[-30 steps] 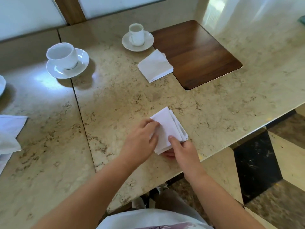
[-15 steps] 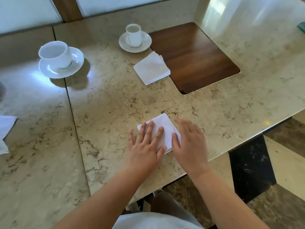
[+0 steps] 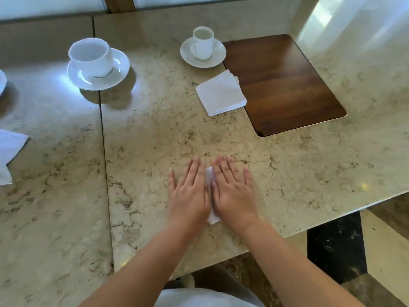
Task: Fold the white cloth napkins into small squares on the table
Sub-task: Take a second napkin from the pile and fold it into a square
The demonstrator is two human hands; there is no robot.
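Note:
A small folded white napkin (image 3: 209, 177) lies near the front edge of the marble table (image 3: 155, 134), almost wholly covered. My left hand (image 3: 188, 193) and my right hand (image 3: 234, 191) lie flat on it side by side, palms down, fingers spread. Only a thin strip of cloth between the hands and a corner (image 3: 213, 219) near the wrists show. A second folded napkin (image 3: 221, 93), a neat square, rests farther back beside the wooden inset (image 3: 285, 85). More white cloth (image 3: 10, 151), unfolded, lies at the left edge.
A large white cup on a saucer (image 3: 97, 63) stands at the back left, a small cup on a saucer (image 3: 202, 48) at the back centre. A seam (image 3: 104, 140) splits the tabletop. The table's front edge (image 3: 332, 220) runs diagonally at the right above a tiled floor.
A second ago both hands pinched the napkin's near corners. They then laid it down, and now both palms press flat over it, covering nearly all of it.

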